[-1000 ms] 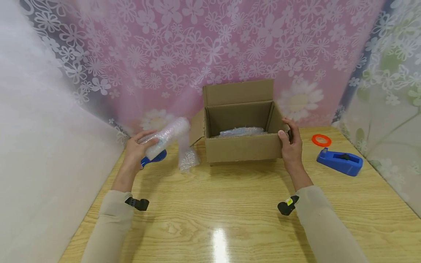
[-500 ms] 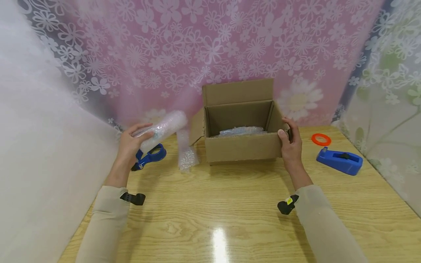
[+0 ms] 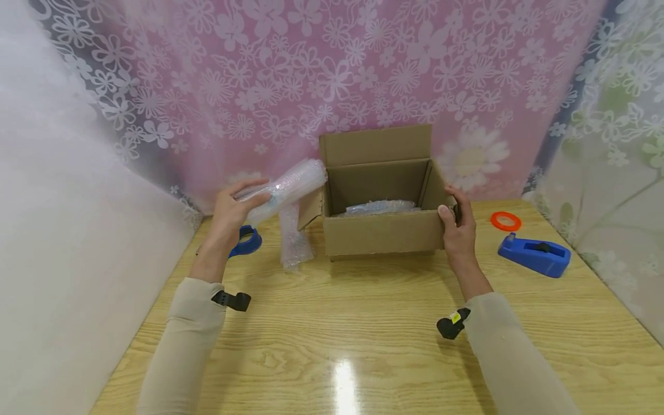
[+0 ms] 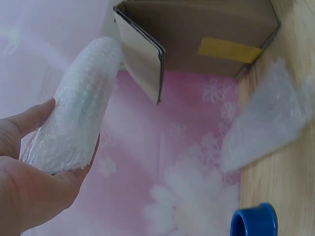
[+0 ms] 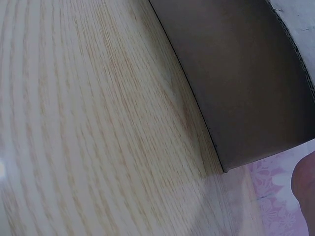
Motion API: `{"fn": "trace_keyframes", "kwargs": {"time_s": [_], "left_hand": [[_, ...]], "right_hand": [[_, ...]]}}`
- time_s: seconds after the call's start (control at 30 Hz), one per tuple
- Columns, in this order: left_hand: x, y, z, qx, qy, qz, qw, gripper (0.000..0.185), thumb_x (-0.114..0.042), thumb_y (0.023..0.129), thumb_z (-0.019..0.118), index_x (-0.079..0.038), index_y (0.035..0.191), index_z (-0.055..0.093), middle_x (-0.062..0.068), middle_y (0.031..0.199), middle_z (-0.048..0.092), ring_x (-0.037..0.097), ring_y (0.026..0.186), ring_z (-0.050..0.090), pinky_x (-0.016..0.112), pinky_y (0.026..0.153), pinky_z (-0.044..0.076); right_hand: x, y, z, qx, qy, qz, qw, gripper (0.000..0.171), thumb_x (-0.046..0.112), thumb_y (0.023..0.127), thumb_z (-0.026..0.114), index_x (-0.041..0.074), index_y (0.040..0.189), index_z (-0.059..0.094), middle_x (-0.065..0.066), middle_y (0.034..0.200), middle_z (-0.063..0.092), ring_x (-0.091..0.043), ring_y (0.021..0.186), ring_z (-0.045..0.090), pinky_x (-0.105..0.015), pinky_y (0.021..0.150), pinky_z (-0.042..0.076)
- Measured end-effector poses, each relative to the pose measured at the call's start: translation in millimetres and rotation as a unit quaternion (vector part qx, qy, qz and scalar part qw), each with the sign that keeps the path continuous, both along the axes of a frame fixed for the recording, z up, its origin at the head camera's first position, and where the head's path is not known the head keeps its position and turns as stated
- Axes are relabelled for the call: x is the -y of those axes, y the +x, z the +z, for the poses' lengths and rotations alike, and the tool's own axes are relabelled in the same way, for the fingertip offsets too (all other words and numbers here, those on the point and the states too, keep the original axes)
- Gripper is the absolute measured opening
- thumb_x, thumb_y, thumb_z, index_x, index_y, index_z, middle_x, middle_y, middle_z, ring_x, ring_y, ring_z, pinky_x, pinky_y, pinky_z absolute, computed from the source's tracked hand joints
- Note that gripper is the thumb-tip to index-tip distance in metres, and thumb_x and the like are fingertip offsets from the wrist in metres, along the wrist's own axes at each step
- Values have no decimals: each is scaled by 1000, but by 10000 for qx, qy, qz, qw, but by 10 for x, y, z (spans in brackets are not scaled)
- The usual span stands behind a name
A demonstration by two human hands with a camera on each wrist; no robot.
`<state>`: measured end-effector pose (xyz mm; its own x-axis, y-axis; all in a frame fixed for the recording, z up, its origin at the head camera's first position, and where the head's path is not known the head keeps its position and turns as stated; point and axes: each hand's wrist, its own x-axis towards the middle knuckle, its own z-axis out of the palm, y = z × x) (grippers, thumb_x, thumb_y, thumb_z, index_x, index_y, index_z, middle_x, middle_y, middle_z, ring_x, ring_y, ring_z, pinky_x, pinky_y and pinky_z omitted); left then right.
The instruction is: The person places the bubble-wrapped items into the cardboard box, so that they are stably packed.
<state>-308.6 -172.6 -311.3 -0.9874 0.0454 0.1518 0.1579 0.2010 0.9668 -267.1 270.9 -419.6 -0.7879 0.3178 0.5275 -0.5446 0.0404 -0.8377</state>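
My left hand (image 3: 233,207) has its fingers and thumb curled round a cylinder-shaped bundle wrapped in clear bubble wrap (image 3: 287,187). I hold it in the air, tilted, over the far left part of the light wooden table (image 3: 363,323), with its upper end just beside the open left flap of the brown cardboard box (image 3: 381,233); in the left wrist view the wrapped bundle (image 4: 78,115) rises from my palm (image 4: 29,196) toward that flap. A loose piece of bubble wrap (image 3: 294,245) lies on the table below it, close to the box's left front corner, and blue-handled scissors (image 3: 248,241) lie partly hidden behind my left wrist.

My right hand (image 3: 456,225) grips the box's right front corner, thumb on the front wall and fingers round the side. The box stands open at the table's far edge, with more bubble wrap (image 3: 381,206) inside.

Near the far right corner lie an orange tape ring (image 3: 506,221) and a blue tape dispenser (image 3: 534,253).
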Motion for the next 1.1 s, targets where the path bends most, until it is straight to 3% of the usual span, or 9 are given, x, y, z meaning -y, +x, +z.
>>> {"fn": "trace_keyframes", "kwargs": {"time_s": [0.23, 0.53, 0.67, 0.87, 1.1], "left_hand": [[-366, -78, 76, -382, 30, -336, 9987, 41, -30, 90, 84, -18, 128, 75, -1, 144, 58, 21, 144, 41, 52, 118, 35], [-873, -133, 53, -665, 194, -804, 9944, 35, -22, 91, 83, -15, 124, 77, -1, 139, 64, 19, 141, 45, 52, 117, 37], [-1078, -141, 10, -722, 172, -983, 9924, 33, -20, 91, 83, -15, 123, 77, -4, 138, 65, 17, 141, 46, 49, 116, 39], [-1283, -132, -1, -756, 174, -1152, 9903, 31, -18, 91, 83, -15, 122, 78, -5, 136, 66, 16, 137, 49, 44, 112, 44], [-1426, -167, 4, -751, 98, -1293, 9887, 28, -18, 91, 82, -16, 119, 79, -4, 133, 68, 18, 134, 53, 47, 113, 43]], "right_hand": [[-12, 1, 13, 10, -21, -67, 10000, 44, 9, 105, 58, 6, 148, 53, -5, 161, 42, -17, 153, 30, -24, 116, 32], [-25, 12, 16, 71, -29, -61, 10000, 44, 9, 105, 57, 6, 149, 52, -8, 163, 39, -16, 155, 28, -34, 124, 25], [-47, -34, -21, 49, -58, -78, 9999, 44, 10, 105, 58, 7, 148, 53, -5, 162, 41, -15, 154, 28, -32, 124, 25], [-72, -152, -129, -73, -86, -100, 9999, 43, 10, 105, 58, 10, 148, 55, -4, 161, 43, -16, 149, 34, -24, 112, 34], [26, -8, 26, 41, 57, -111, 9999, 44, 9, 105, 56, 4, 148, 51, -8, 162, 41, -17, 147, 36, -24, 111, 34]]}}
